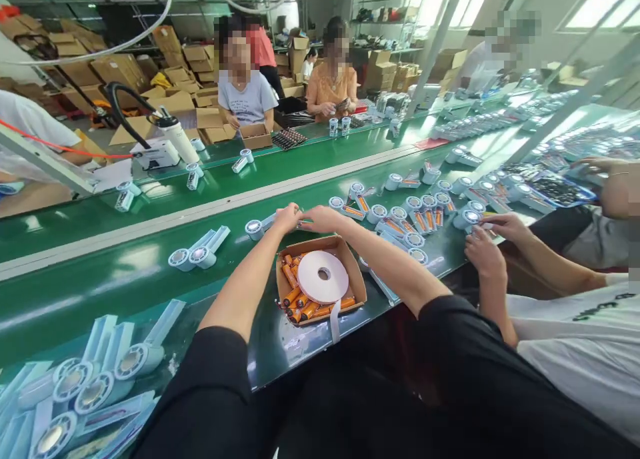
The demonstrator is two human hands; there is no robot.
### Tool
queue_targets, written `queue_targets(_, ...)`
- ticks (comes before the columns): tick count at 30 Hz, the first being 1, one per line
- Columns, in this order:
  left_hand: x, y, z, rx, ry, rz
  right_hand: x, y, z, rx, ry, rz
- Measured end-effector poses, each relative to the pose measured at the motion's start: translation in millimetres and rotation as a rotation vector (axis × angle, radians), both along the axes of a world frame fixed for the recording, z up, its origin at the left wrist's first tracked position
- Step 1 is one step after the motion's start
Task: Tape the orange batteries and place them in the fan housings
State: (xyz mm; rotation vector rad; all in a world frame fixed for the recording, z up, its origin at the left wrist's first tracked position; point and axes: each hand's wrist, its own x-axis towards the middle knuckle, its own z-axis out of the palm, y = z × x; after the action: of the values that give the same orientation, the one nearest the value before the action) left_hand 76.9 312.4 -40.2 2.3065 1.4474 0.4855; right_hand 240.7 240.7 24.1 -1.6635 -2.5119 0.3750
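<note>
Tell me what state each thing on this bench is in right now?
Left hand: closed on a small part, touching the right hand.
Right hand: pinching the same part.
Cardboard box: open, holding orange batteries.
Tape roll: lying flat on the batteries, end hanging loose.

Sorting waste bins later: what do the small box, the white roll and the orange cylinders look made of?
Small box: brown corrugated-looking cardboard, matte, flaps open. White roll: probably tape, smooth, with a loose tail hanging. Orange cylinders: glossy wrap, likely plastic sleeve over battery cells; uncertain.

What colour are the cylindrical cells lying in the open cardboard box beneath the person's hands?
Orange; the cells lie beside a white tape roll in the box, shown in the head view.
</note>
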Motion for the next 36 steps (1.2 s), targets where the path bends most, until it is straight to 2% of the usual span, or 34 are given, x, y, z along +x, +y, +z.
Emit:
queue_targets(2,0,-33,5.1,0.046,-0.028,-0.072,30,-51,-8.4,0.083,0.158,-0.049)
queue_targets(3,-2,-53,4.5,0.046,-0.028,-0.14,45,-81,-17.9,0.109,0.412,-0.099)
queue_targets(5,-8,-97,0.8,0.002,0.032,-0.333,71,-141,-41.7,-0.032,0.841,-0.185)
queue_targets(6,-11,-117,-0.5,-0.026,0.104,-0.442,81,-166,-53.3,-0.121,0.996,-0.263)
queue_targets(8,-16,-150,0.6,-0.073,0.246,-0.577,92,-203,-70.4,-0.212,1.211,-0.446)
queue_targets(11,-20,-173,12.4,-0.073,0.33,-0.593,92,-220,-76.3,-0.162,1.386,-0.652)
queue_targets(15,-25,-188,38.5,-0.03,0.361,-0.593,81,-212,-61.2,-0.073,1.5,-0.693)
queue_targets(18,-40,-209,56.9,0.108,0.337,-0.457,68,-214,-50.4,-0.098,1.474,-0.597)
queue_targets(20,-57,-228,62.6,0.231,0.269,-0.332,52,-219,-46.8,-0.238,1.373,-0.488)
queue_targets(22,-74,-246,59.7,0.332,0.202,-0.255,32,-224,-45.4,-0.409,1.207,-0.37)
queue_targets(24,-91,-262,48.0,0.398,0.153,-0.201,12,-224,-45.2,-0.49,0.965,-0.281)
queue_targets(25,-98,-269,39.5,0.415,0.134,-0.175,3,-224,-45.2,-0.474,0.825,-0.258)
queue_targets(28,-115,-284,11.0,0.419,0.104,-0.061,-11,-226,-43.4,-0.308,0.506,-0.2)
queue_targets(30,-123,-292,-5.6,0.393,0.091,0.007,-10,-233,-39.9,-0.284,0.498,-0.022)
queue_targets(33,-130,-299,-22.2,0.326,0.066,0.05,-1,-242,-33.4,-0.515,0.587,0.495)
queue_targets(34,-131,-301,-25.7,0.305,0.056,0.052,2,-240,-31.8,-0.578,0.604,0.595)
queue_targets(35,-131,-302,-28.4,0.289,0.045,0.05,4,-236,-31.1,-0.592,0.624,0.589)
queue_targets(36,-131,-303,-30.4,0.28,0.033,0.048,5,-227,-31.3,-0.548,0.65,0.475)
